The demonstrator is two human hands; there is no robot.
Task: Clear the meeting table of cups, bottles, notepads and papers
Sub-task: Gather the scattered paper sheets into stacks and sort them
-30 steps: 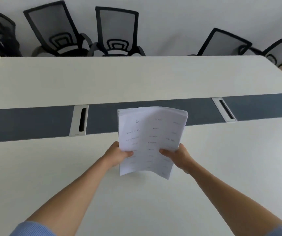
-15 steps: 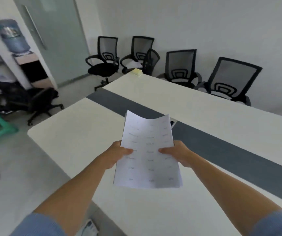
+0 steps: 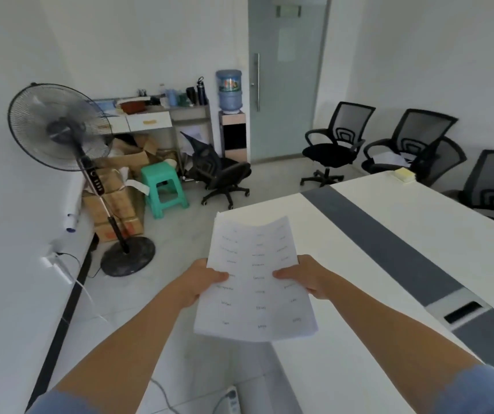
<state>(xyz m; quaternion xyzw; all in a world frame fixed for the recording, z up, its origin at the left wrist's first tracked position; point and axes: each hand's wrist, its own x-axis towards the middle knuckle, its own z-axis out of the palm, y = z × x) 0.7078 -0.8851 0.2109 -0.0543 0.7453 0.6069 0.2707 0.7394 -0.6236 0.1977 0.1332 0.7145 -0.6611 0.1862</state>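
**Operator:** Head view from my end: both hands are out in front, holding a stack of papers (image 3: 256, 282) up in the air over the near end of the desk (image 3: 359, 234), partly over the floor beside it.

**Colleague:** How is the grip?

**Operator:** The left hand (image 3: 202, 282) pinches the left edge, thumb on top of the printed sheet, its fingers closed on the paper from below. The right hand (image 3: 308, 277) does the same on the right edge. The sheets bow slightly between them.

**Colleague:** Anything on the desk itself?

**Operator:** I see a pale yellow pad (image 3: 403, 175) lying at the far corner, near the black mesh chairs (image 3: 333, 144). A grey strip runs down the middle of the desk, with a cable slot (image 3: 462, 312) in it.

**Colleague:** And beyond?

**Operator:** A standing fan (image 3: 60, 127) stands on the floor at left, with a green stool (image 3: 163, 189) near it and a water dispenser (image 3: 230, 94) beside the glass door.
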